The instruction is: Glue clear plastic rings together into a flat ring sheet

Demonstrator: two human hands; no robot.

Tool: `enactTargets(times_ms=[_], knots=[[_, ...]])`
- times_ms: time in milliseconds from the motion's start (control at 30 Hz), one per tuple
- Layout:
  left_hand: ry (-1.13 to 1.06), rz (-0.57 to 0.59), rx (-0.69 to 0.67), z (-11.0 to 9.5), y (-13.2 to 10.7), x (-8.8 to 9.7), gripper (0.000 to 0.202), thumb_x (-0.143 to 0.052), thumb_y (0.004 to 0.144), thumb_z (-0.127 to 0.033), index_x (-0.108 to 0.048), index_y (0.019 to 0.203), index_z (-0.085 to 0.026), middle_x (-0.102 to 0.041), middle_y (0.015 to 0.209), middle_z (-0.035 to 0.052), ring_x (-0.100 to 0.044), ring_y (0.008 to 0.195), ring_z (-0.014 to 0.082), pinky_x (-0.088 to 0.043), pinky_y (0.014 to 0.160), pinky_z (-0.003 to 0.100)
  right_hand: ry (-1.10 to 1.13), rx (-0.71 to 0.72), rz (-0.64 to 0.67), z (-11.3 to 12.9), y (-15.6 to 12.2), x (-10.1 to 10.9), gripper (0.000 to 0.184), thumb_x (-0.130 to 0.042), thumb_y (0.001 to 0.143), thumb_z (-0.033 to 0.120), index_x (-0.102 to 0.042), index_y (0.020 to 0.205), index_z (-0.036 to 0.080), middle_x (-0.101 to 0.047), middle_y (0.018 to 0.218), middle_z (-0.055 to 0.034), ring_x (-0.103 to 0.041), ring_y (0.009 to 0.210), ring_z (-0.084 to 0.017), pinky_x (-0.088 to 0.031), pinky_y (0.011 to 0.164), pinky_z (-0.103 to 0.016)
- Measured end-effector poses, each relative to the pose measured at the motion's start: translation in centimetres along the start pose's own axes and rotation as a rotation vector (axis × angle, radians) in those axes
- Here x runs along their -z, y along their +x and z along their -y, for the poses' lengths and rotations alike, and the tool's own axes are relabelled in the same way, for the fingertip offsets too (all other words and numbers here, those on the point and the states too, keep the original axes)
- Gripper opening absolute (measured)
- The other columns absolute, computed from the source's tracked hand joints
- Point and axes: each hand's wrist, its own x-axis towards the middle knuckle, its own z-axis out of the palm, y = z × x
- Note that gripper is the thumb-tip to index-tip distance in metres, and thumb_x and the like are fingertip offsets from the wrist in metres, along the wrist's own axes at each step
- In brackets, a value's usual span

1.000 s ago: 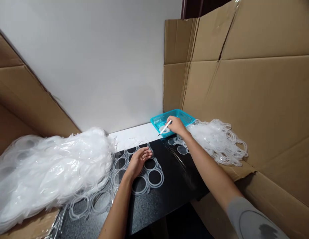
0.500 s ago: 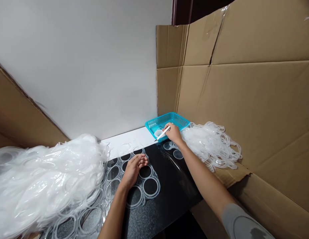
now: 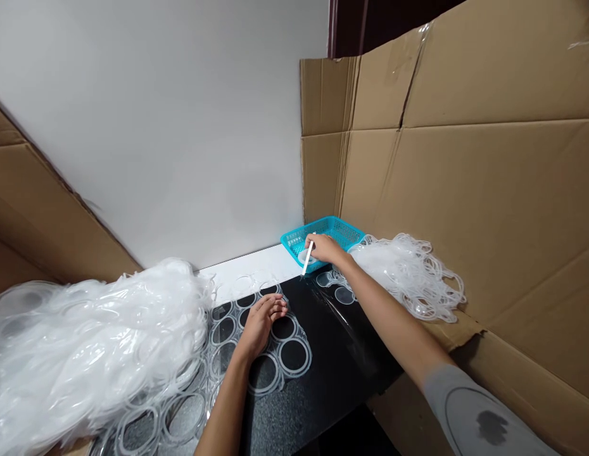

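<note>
My right hand (image 3: 325,247) is closed around a slim white craft knife (image 3: 308,258), its tip pointing down at the near rim of a turquoise basket (image 3: 287,240). Beneath that hand, pale round plastic pieces (image 3: 303,255) lie in the basket. My left hand (image 3: 261,321) rests on its side over a clear plastic sheet with rows of raised rings (image 3: 294,358). Its fingers are loosely curled and appear to hold nothing. The sheet lies on a black work surface (image 3: 318,386).
A large heap of clear ringed sheets (image 3: 109,342) fills the left side. To the right, ring-shaped plastic scraps (image 3: 408,272) are piled against a cardboard wall (image 3: 489,209). Two loose clear rings (image 3: 344,295) sit near the basket. A white panel (image 3: 180,139) stands behind.
The knife has swung from a slant to a steeper angle as my right hand turned at the basket. My left hand stays on the sheet. The whole view has shifted slightly.
</note>
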Motion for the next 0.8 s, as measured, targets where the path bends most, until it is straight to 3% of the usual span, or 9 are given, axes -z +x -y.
enactTargets(times_ms=[267,433,700,800], knots=[[-0.017,0.027,0.001,0.3,0.2,0.3,0.040,-0.092,0.070,-0.041,-0.079,0.094,-0.011,-0.076,0.087,0.0103,-0.069,0.076,0.0166,-0.055,0.077,0.028,0.030,0.004,0.021,-0.6,1.0,0.7,0.016,-0.070,0.077,0.004,-0.068,0.079,0.020,-0.078,0.091,-0.0046,-0.068,0.082,-0.018,-0.040,0.067,-0.024],[-0.020,0.035,0.007,0.3,0.3,0.4,0.039,-0.092,0.071,-0.040,-0.079,0.094,-0.011,-0.076,0.088,0.0106,-0.068,0.076,0.0166,-0.055,0.078,0.028,0.070,0.041,0.027,-0.5,0.6,0.9,0.013,-0.071,0.078,0.006,-0.067,0.077,0.018,-0.078,0.088,-0.0049,-0.068,0.081,-0.018,-0.043,0.069,-0.025],[-0.022,0.043,-0.002,0.7,0.4,0.5,0.040,-0.092,0.072,-0.041,-0.079,0.094,-0.011,-0.076,0.087,0.0103,-0.068,0.077,0.0167,-0.056,0.079,0.028,0.073,0.067,0.045,1.0,-1.0,0.6,0.009,-0.075,0.088,0.025,-0.072,0.083,0.018,-0.078,0.083,-0.0051,-0.066,0.075,-0.019,-0.039,0.065,-0.026],[-0.017,0.044,-0.007,0.8,0.5,0.7,0.041,-0.091,0.072,-0.041,-0.079,0.095,-0.011,-0.076,0.088,0.0102,-0.068,0.077,0.0167,-0.056,0.079,0.029,0.077,0.089,0.114,1.8,-1.7,0.4,0.006,-0.070,0.092,0.018,-0.076,0.091,0.018,-0.081,0.093,-0.0064,-0.070,0.084,-0.019,-0.042,0.070,-0.024]])
